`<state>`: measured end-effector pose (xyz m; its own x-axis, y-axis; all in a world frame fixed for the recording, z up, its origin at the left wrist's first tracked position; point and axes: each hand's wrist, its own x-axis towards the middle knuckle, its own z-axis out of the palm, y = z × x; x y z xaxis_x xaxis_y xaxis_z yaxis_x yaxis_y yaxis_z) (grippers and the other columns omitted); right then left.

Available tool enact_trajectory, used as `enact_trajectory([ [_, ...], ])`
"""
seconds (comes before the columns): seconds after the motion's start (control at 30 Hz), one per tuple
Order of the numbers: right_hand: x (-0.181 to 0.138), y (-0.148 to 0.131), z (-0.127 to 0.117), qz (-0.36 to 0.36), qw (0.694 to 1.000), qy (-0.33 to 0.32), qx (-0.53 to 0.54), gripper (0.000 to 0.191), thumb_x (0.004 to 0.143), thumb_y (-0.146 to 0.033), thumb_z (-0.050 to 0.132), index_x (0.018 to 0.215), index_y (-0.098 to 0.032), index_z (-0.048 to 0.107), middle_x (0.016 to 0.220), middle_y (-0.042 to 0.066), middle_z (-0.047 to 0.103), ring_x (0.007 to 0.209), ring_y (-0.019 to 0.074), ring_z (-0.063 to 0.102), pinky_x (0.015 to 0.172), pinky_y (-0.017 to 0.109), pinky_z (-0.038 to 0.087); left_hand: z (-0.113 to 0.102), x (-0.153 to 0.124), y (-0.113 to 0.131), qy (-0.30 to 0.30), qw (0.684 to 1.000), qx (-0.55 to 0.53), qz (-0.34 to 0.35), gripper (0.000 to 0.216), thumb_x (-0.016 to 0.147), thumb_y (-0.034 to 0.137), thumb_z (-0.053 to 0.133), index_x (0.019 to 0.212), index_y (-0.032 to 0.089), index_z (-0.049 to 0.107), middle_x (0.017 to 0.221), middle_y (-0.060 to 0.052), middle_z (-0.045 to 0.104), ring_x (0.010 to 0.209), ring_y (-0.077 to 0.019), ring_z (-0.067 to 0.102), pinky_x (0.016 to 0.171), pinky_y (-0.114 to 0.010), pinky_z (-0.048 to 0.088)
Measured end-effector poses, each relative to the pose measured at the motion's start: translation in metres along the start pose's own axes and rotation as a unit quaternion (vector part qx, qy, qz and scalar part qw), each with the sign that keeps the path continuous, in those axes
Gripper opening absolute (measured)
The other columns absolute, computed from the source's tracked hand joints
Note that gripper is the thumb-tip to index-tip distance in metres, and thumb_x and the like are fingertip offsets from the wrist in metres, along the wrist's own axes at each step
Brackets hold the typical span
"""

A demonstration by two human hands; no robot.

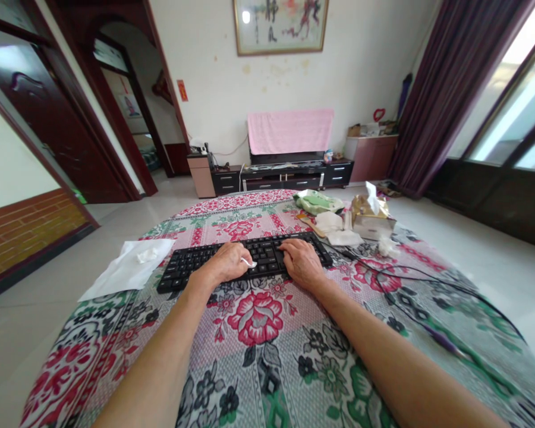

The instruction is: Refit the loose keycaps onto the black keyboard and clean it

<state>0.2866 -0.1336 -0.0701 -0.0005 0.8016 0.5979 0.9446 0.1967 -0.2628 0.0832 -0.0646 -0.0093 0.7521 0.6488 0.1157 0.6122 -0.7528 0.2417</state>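
Observation:
A black keyboard (267, 261) lies slightly slanted on the flowered tablecloth. Over its middle keys, my left hand (227, 261) is closed in a pinch on a small white piece of tissue (249, 263), whose end pokes out by the fingertips. My right hand (301, 261) rests on the keyboard's right part, near the number keys, with its fingers bent and a little apart. No separate thing shows in it, though its palm side is hidden. A white sheet (125, 273) with a crumpled tissue (147, 255) on it lies left of the keyboard.
A tissue box (372, 219), a green packet (318, 202), folded white tissues (339, 230) and a crumpled wad (387, 247) sit at the table's back right. A black cable (428, 276) runs across the right side. Beyond stands a low TV cabinet (294, 178).

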Motion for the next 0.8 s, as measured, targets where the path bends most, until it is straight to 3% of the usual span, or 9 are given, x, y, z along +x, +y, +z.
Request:
enact_trajectory([
  [0.2, 0.001, -0.001, 0.000, 0.005, 1.000, -0.004, -0.002, 0.023, 0.082, -0.016, 0.044, 0.096, -0.018, 0.063, 0.108, 0.005, 0.061, 0.101, 0.0198, 0.050, 0.090, 0.033, 0.034, -0.003, -0.001, 0.000, 0.002, 0.999, -0.042, -0.004, 0.022, 0.070, 0.020, 0.051, 0.079, 0.020, 0.072, 0.079, -0.003, 0.066, 0.073, -0.0138, 0.058, 0.070, -0.025, 0.042],
  [0.37, 0.002, -0.001, -0.001, 0.004, 1.000, -0.006, -0.007, 0.023, 0.082, -0.016, 0.044, 0.096, -0.018, 0.063, 0.108, 0.005, 0.062, 0.100, 0.0200, 0.051, 0.089, 0.033, 0.034, -0.002, 0.002, -0.011, -0.040, 0.995, -0.077, -0.041, 0.019, 0.067, 0.021, 0.056, 0.076, 0.021, 0.072, 0.076, -0.001, 0.067, 0.069, -0.0135, 0.058, 0.063, -0.023, 0.042],
  [0.47, 0.002, 0.000, 0.000, 0.002, 1.000, -0.002, -0.008, 0.023, 0.081, -0.016, 0.045, 0.096, -0.019, 0.062, 0.107, 0.005, 0.062, 0.100, 0.0200, 0.051, 0.090, 0.033, 0.034, -0.001, 0.004, -0.023, 0.058, 0.995, -0.044, -0.073, 0.023, 0.069, 0.018, 0.053, 0.081, 0.021, 0.072, 0.078, -0.002, 0.067, 0.072, -0.0147, 0.058, 0.067, -0.025, 0.043],
  [0.53, 0.001, 0.000, 0.001, 0.002, 1.000, 0.001, -0.008, 0.023, 0.082, -0.016, 0.044, 0.096, -0.019, 0.062, 0.107, 0.005, 0.062, 0.100, 0.0199, 0.051, 0.090, 0.033, 0.034, 0.004, 0.007, -0.031, 0.146, 0.987, -0.005, -0.073, 0.027, 0.072, 0.016, 0.048, 0.085, 0.019, 0.072, 0.083, -0.004, 0.067, 0.076, -0.0158, 0.059, 0.074, -0.026, 0.044],
  [0.6, 0.001, 0.001, 0.002, 0.001, 1.000, 0.002, -0.007, 0.023, 0.082, -0.016, 0.044, 0.096, -0.019, 0.062, 0.107, 0.005, 0.061, 0.100, 0.0199, 0.051, 0.090, 0.033, 0.034, 0.012, 0.010, -0.037, 0.194, 0.979, 0.018, -0.063, 0.030, 0.074, 0.013, 0.045, 0.089, 0.017, 0.071, 0.088, -0.006, 0.067, 0.082, -0.0163, 0.059, 0.081, -0.027, 0.043],
  [0.7, 0.001, 0.001, 0.002, 0.001, 1.000, 0.002, -0.005, 0.023, 0.081, -0.016, 0.045, 0.096, -0.019, 0.062, 0.108, 0.005, 0.061, 0.101, 0.0200, 0.050, 0.090, 0.033, 0.034, 0.022, 0.012, -0.041, 0.202, 0.977, 0.042, -0.051, 0.033, 0.075, 0.010, 0.042, 0.091, 0.017, 0.070, 0.091, -0.007, 0.066, 0.086, -0.0166, 0.059, 0.084, -0.027, 0.043],
  [0.8, 0.002, 0.001, 0.002, 0.003, 1.000, 0.000, -0.004, 0.024, 0.081, -0.016, 0.044, 0.096, -0.019, 0.063, 0.108, 0.006, 0.061, 0.101, 0.0205, 0.051, 0.090, 0.034, 0.034, 0.024, 0.011, -0.041, 0.164, 0.982, 0.071, -0.055, 0.034, 0.075, 0.009, 0.042, 0.091, 0.016, 0.071, 0.089, -0.008, 0.065, 0.083, -0.0175, 0.059, 0.082, -0.028, 0.045],
])
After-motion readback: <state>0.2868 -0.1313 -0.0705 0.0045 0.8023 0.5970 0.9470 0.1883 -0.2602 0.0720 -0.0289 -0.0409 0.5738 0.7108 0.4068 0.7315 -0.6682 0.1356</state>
